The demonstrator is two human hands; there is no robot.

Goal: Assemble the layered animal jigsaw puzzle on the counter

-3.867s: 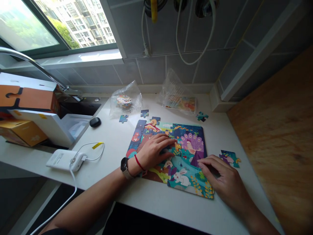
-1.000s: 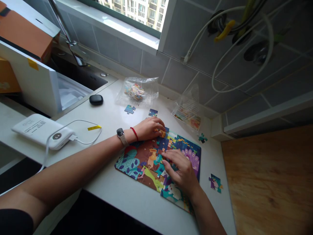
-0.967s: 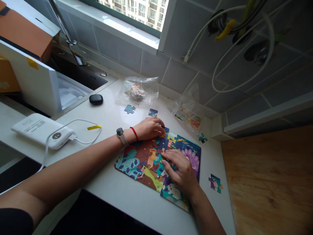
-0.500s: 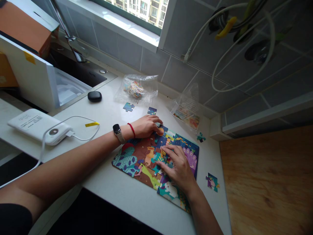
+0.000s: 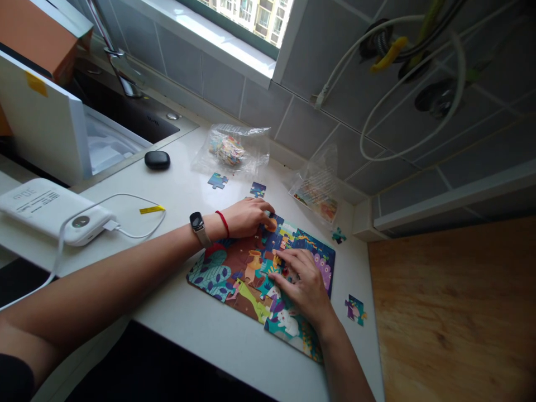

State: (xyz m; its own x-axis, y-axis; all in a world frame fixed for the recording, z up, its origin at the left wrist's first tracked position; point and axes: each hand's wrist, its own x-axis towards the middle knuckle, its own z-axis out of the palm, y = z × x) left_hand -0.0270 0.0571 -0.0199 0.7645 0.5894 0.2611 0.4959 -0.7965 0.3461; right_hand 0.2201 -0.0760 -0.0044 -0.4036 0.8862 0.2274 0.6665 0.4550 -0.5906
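Observation:
A colourful jigsaw puzzle [image 5: 247, 268] lies on the white counter, largely assembled, with part of it under my hands. My left hand [image 5: 251, 216] rests at its far edge, fingers spread over the border. Over the right-centre of the picture is my right hand [image 5: 300, 279], its fingers apart and fingertips on the pieces. Neither hand visibly holds a piece. Loose pieces lie around: a blue one [image 5: 218, 180], a dark blue one [image 5: 257, 190] beyond my left hand, a small teal one [image 5: 339, 235], and a purple-teal one [image 5: 355, 310] at the right.
Beyond the puzzle are a clear bag of pieces [image 5: 228, 149] and another plastic bag with a picture card [image 5: 316, 195]. A black case [image 5: 157, 160] and a white power bank [image 5: 54, 211] with a cable lie left, near the sink [image 5: 142, 120] holding boxes.
The view has shifted slightly, so the counter items appear a little further left. My hands keep nearly the same places on the puzzle.

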